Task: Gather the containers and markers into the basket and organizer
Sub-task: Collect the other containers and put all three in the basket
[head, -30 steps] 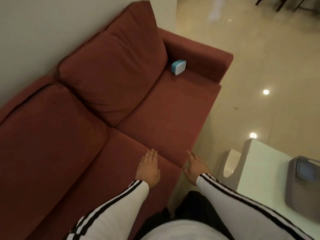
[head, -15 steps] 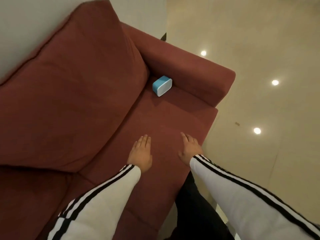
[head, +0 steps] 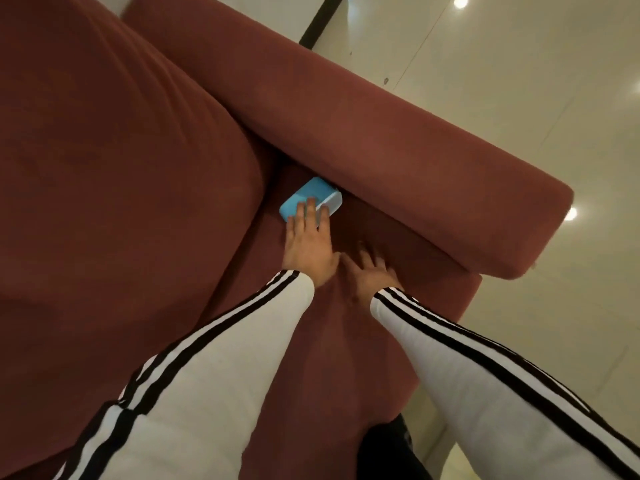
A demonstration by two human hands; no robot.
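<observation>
A dark red sofa (head: 131, 188) fills most of the view, with glossy cream floor tiles (head: 519, 98) from 12 to 4 o'clock past its armrest (head: 398, 168). A small blue container with a white face (head: 308, 195) lies on the seat cushion, tucked against the base of the armrest just above centre. The left hand (head: 308, 247) reaches toward 12 o'clock, fingers straight and spread, fingertips lying on the container without closing on it, while the right hand (head: 370, 275) rests just beside it at 4 o'clock, open and flat above the seat.
</observation>
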